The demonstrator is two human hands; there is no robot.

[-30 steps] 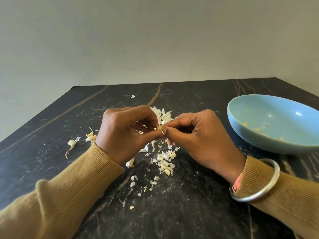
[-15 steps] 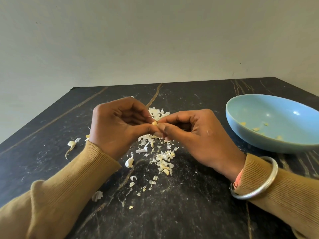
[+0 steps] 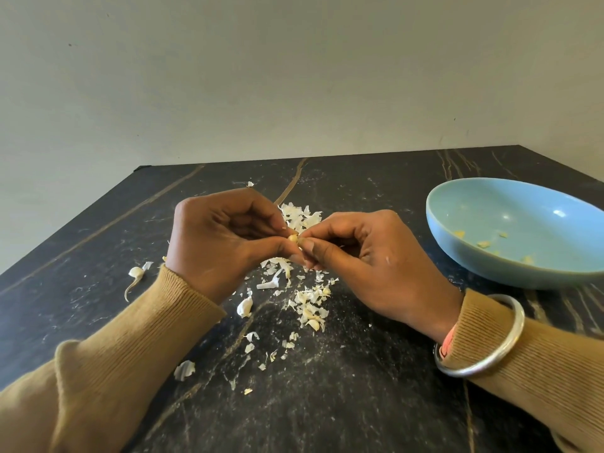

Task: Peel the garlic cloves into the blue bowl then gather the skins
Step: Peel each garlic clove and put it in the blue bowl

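Observation:
A small yellowish garlic clove (image 3: pixel 293 239) is pinched between the fingertips of both hands above the middle of the table. My left hand (image 3: pixel 222 237) grips it from the left, my right hand (image 3: pixel 366 266) from the right, thumb and forefinger on its end. The blue bowl (image 3: pixel 464 256) stands at the right with a few pale garlic bits inside. White garlic skins (image 3: pixel 310 302) lie scattered under and behind the hands. Another clove with a long tail (image 3: pixel 134 274) lies to the left, and one more clove (image 3: pixel 245 307) rests near my left wrist.
The black marble table (image 3: pixel 359 403) ends at a far edge against a plain pale wall. Loose skin flakes (image 3: pixel 184 369) lie close to my left sleeve. A silver bangle (image 3: pixel 483 354) sits on my right wrist.
Both hands have lifted slightly and shifted away from me with the clove. More skins show on the table under them. The bowl has not moved.

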